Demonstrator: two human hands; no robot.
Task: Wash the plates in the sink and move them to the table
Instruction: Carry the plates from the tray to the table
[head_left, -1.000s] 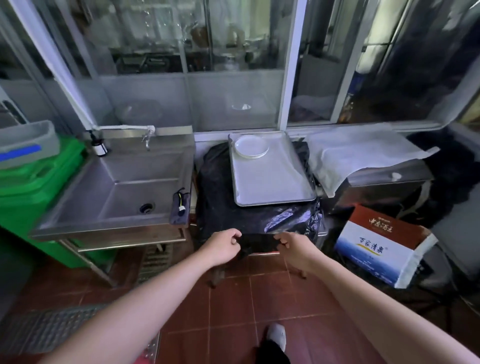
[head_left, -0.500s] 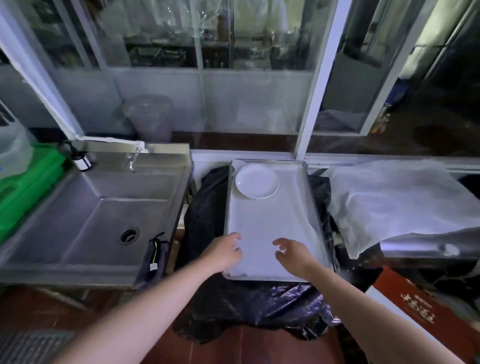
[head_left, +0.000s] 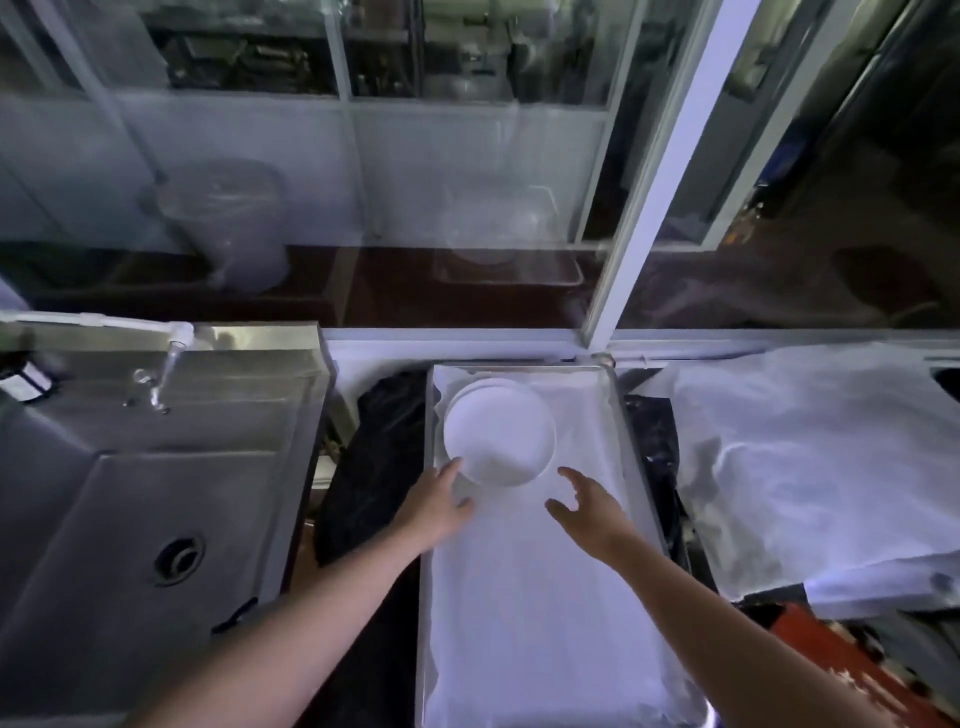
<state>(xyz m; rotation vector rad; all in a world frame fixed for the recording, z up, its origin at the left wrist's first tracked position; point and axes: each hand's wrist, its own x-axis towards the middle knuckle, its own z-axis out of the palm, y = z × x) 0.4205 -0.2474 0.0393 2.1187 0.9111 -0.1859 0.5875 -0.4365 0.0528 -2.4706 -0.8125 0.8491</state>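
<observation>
A small stack of white plates (head_left: 500, 435) lies at the far left corner of a metal tray (head_left: 618, 415) lined with white paper. My left hand (head_left: 439, 501) reaches over the tray's left side, fingers spread, one fingertip at the near left rim of the plates. My right hand (head_left: 589, 506) hovers open just near and right of the plates, apart from them. The steel sink (head_left: 156, 509) stands to the left, its basin bare with a drain (head_left: 179, 558) and a tap (head_left: 166, 369) at the back.
Black plastic (head_left: 374, 467) covers the stand under the tray. A white sheet (head_left: 810, 467) drapes over a surface to the right. A glass partition with a white frame post (head_left: 654, 176) runs behind everything. A dark bottle (head_left: 26, 376) stands at the sink's far left.
I have stepped closer and both hands have moved forward over the tray, from its near edge up to the plates. The left fingertips now reach the plates' rim.
</observation>
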